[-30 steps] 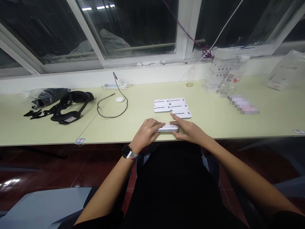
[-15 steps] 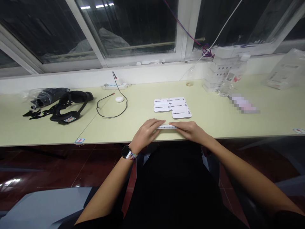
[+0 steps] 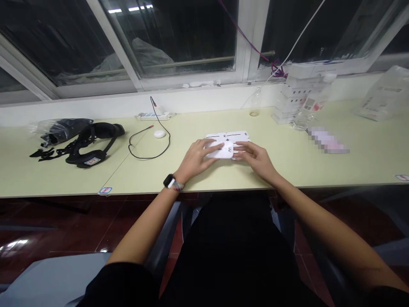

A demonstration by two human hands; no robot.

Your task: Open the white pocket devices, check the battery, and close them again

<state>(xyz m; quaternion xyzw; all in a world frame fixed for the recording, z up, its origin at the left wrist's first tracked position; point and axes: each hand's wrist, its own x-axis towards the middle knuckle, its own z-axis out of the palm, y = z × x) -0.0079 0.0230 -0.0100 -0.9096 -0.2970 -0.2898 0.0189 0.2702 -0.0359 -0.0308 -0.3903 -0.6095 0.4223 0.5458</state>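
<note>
— Hands first, then: what are they doing?

— My left hand (image 3: 195,158) and my right hand (image 3: 255,157) are both out over the desk (image 3: 166,170), a little past its near edge. Between them I hold a white card (image 3: 221,150). My left fingers lie over its left end, and my right fingers (image 3: 245,150) touch its right end. Neither hand is spread wide; both are loosely curled onto the card.

— What sits near your hands?

— Right behind the card, just past my fingertips, lie more white cards (image 3: 234,136) set flat side by side. Whether the held card touches them, I cannot tell.

— And your wrist?

— A watch (image 3: 169,181) is on my left wrist, at the desk's edge.

— Further out?

— Off beyond my left hand runs a black cable (image 3: 150,149) in a loop, with a small white puck (image 3: 159,134) beside it. Far to the left sits a black headset (image 3: 92,147). Beyond my right hand, near the window (image 3: 172,38), stands a stack of white boxes (image 3: 295,100).
</note>
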